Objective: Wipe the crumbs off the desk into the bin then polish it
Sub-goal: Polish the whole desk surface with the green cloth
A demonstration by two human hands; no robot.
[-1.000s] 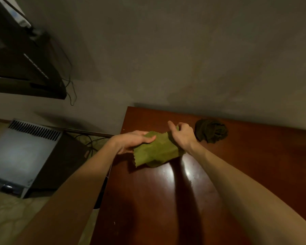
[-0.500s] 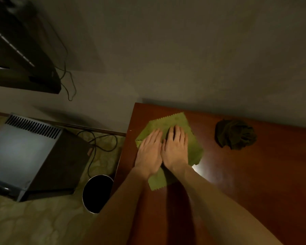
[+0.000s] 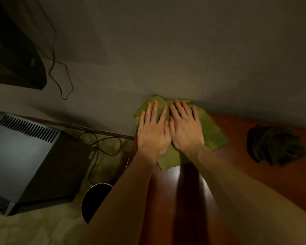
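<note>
A green cloth (image 3: 211, 133) with a zigzag edge lies spread at the far left corner of the glossy red-brown desk (image 3: 237, 174), against the wall. My left hand (image 3: 153, 133) and my right hand (image 3: 185, 129) rest flat on it side by side, fingers stretched out and pressing down. A round dark bin (image 3: 94, 200) with a pale rim stands on the floor beside the desk's left edge, partly hidden by my left forearm. I cannot make out crumbs in the dim light.
A crumpled dark cloth (image 3: 276, 147) lies on the desk to the right. A grey box with vent slots (image 3: 25, 156) sits on the floor at left, with cables (image 3: 102, 147) trailing beside it. A dark shelf (image 3: 16, 64) juts from the wall at upper left.
A second ago both hands held the green cloth bunched above the desk. They laid it flat, then pushed it away to the far left corner by the wall.
</note>
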